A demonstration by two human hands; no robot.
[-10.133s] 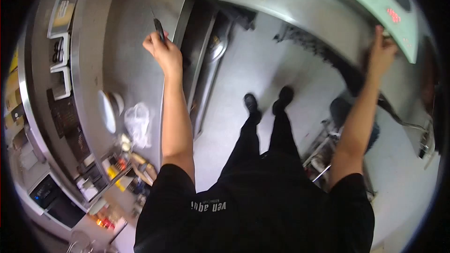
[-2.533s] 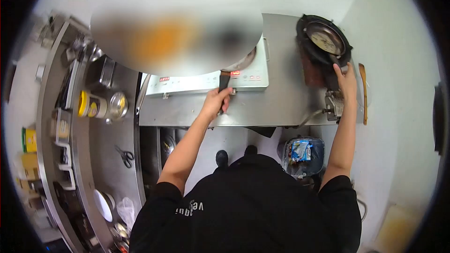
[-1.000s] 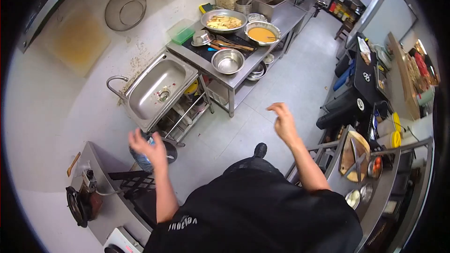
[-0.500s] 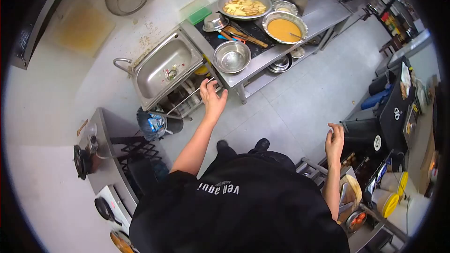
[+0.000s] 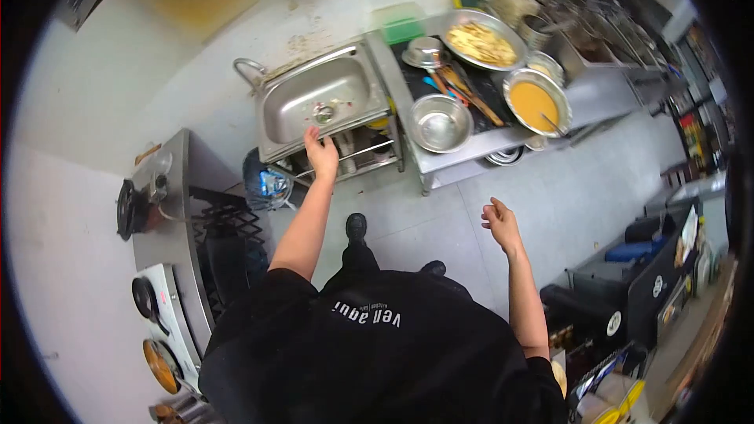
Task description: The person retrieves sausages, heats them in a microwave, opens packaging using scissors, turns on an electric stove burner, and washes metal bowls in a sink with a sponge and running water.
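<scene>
My left hand (image 5: 322,155) reaches toward the front edge of the steel sink (image 5: 274,119), its fingers stretched out with nothing in them. Whether the fingertips touch the sink's rim I cannot tell. Small red and pale scraps lie around the drain. My right hand (image 5: 501,225) hangs in the air over the floor, fingers loosely bent and apart, holding nothing. Nearest to it on the steel table stands a metal bowl (image 5: 441,124), which looks empty apart from some shine at the bottom.
On the table are wooden utensils (image 5: 476,100), a basin of sliced pale food (image 5: 481,43) and a bowl of orange liquid (image 5: 532,102). A lined bin (image 5: 267,180) stands below the sink. To the left is a counter with a hot plate (image 5: 161,322); black equipment (image 5: 628,298) stands right.
I have turned and stepped toward the sink. My left hand has moved from beside the table corner to the sink's front edge; my right hand has swung forward, away from the black equipment.
</scene>
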